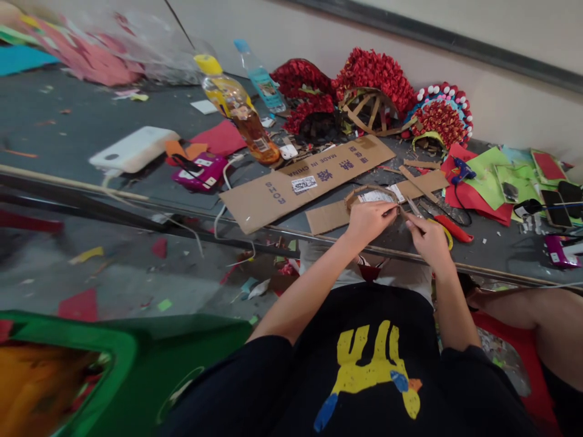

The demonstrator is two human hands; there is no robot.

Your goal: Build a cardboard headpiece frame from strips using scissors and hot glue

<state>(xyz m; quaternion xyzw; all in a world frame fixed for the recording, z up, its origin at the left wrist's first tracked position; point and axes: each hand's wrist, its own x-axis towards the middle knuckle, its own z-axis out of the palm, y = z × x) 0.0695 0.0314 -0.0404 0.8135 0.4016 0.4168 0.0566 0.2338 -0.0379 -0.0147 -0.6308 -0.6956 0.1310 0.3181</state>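
As the left hand (370,220) clasps the curved cardboard strip (359,193), the right hand (430,240) pinches what seems its thin end, apparently mid-shaping; a further bend would call for a steady hold.

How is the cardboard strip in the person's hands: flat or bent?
Bent. The cardboard strip curves round in an arc above the left hand, whose fingers close on it.

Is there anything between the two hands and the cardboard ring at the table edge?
Nothing visible stands between them. The left hand grips the ring at its near side. The right hand pinches a thin strip and is close beside the ring, with no other thing in the gap.
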